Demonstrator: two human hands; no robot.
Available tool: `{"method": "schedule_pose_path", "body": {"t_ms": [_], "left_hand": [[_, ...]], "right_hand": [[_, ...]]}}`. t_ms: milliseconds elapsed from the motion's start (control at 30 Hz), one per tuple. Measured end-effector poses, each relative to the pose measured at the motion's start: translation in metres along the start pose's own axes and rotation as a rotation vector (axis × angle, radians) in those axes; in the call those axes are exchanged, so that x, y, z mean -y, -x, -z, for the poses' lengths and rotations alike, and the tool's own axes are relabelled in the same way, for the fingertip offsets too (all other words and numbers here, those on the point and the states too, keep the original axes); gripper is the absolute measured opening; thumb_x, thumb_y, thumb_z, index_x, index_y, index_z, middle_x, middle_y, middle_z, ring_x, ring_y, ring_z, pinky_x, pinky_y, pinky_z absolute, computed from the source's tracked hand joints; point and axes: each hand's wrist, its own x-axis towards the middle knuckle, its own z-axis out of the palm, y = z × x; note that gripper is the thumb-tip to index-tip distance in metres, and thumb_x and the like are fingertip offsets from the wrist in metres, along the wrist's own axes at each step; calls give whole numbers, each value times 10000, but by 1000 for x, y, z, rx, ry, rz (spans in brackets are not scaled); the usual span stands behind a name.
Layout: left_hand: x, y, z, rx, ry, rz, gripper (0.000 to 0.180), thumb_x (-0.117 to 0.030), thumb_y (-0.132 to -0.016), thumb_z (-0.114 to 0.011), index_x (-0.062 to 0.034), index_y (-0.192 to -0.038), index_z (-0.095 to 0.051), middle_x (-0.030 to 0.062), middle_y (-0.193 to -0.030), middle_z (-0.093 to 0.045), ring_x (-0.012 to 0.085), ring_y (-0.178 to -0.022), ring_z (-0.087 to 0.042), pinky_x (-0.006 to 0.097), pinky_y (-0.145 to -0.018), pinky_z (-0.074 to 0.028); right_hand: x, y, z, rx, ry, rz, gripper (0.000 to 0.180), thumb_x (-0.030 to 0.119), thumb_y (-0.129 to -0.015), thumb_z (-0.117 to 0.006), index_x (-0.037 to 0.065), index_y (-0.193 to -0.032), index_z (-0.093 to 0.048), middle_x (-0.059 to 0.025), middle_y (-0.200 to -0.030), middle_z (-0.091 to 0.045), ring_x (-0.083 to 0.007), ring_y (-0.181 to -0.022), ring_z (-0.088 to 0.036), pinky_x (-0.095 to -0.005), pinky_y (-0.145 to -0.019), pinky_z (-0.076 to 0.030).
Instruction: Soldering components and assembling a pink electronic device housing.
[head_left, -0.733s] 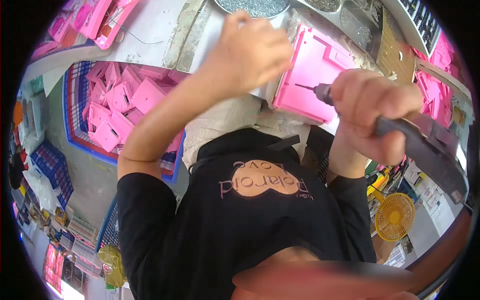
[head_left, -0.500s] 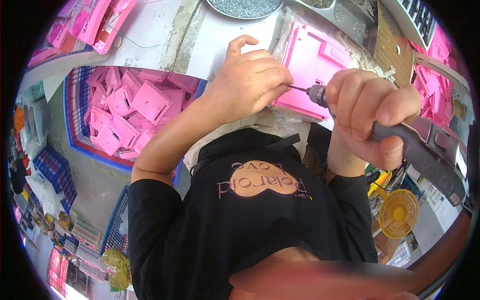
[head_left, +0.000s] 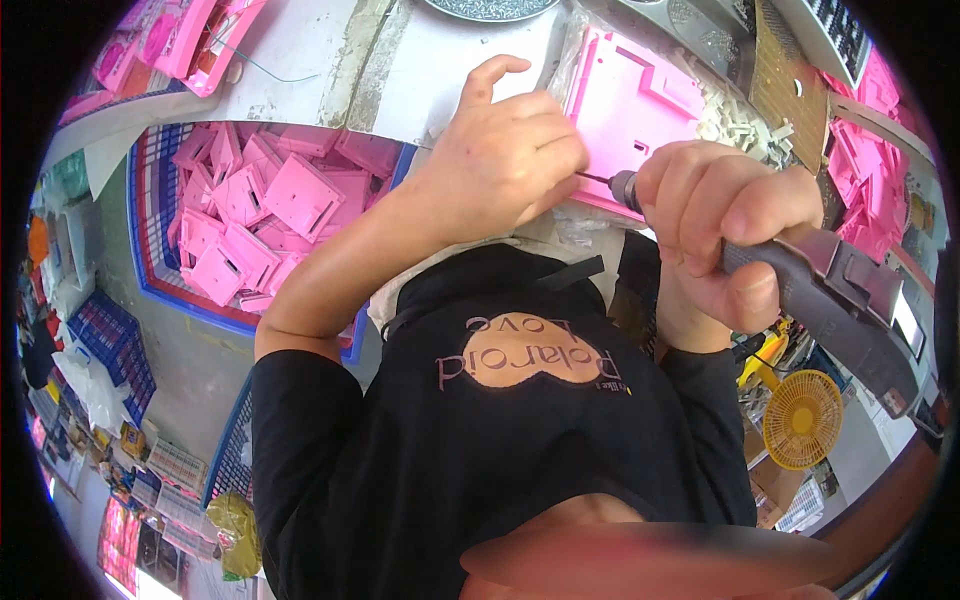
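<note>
Grey screwdriver (head_left: 825, 315) gripped by right hand (head_left: 728, 215); left hand (head_left: 508, 152) half-curled at its bit (head_left: 597, 179), any hold hidden.

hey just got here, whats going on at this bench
A person is working over a pink plastic panel with both hands. The right hand grips a dark power driver, its thin bit pointing left, toward the left hand. The left hand's fingertips are by the bit's end at the panel's near edge; what they hold, if anything, is hidden. A blue crate of pink parts sits to the left, and small white pieces lie right of the panel.
</note>
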Motion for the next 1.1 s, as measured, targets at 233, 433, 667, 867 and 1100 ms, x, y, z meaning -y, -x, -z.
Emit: {"method": "schedule_pose_path", "body": {"t_ms": [233, 433, 667, 867, 1100], "left_hand": [[11, 4, -12, 224, 59, -12, 452, -94, -789, -711, -103, -1240, -686, 29, -1401, -653, 203, -1366, -550, 492, -1069, -356], [7, 10, -19, 163, 23, 28, 434, -164, -818, -729, -156, -1252, -703, 3, -1392, -659, 174, -1335, -564, 436, -1006, -366], [0, -7, -15, 241, -36, 35, 389, -156, -819, -722, -132, -1207, -707, 7, -1363, -665, 184, -1286, -578, 457, -1005, -367], [-18, -48, -66, 106, -112, -43, 385, -88, -795, -687, -118, -1177, -724, 6, -1324, -677, 231, -1184, -605, 413, -1008, -395], [-17, -49, -74, 121, -154, -39, 388, -127, -780, -706, -137, -1166, -742, -7, -1304, -684, 217, -1161, -606, 422, -991, -404]], "right_hand": [[-18, 24, -17, -68, 84, -13, 238, 99, -892, -751, 20, -999, -553, -104, -757, -602, -200, -652, -587, -356, -676, -514], [-32, 16, -25, 87, 350, 93, 192, 90, -920, -701, 54, -953, -515, -53, -621, -560, -193, -501, -534, -358, -580, -508], [-6, 32, 6, -89, 254, 69, 243, 211, -946, -679, 23, -1053, -568, -32, -625, -560, -182, -519, -538, -363, -575, -507], [10, 48, 92, -408, 166, 270, 205, 145, -983, -533, -16, -1109, -547, -6, -587, -421, -142, -523, -405, -344, -542, -392], [-9, 53, 112, -481, 299, 201, 159, 145, -965, -518, 12, -1046, -550, -43, -661, -466, -181, -591, -453, -356, -606, -417]]}}
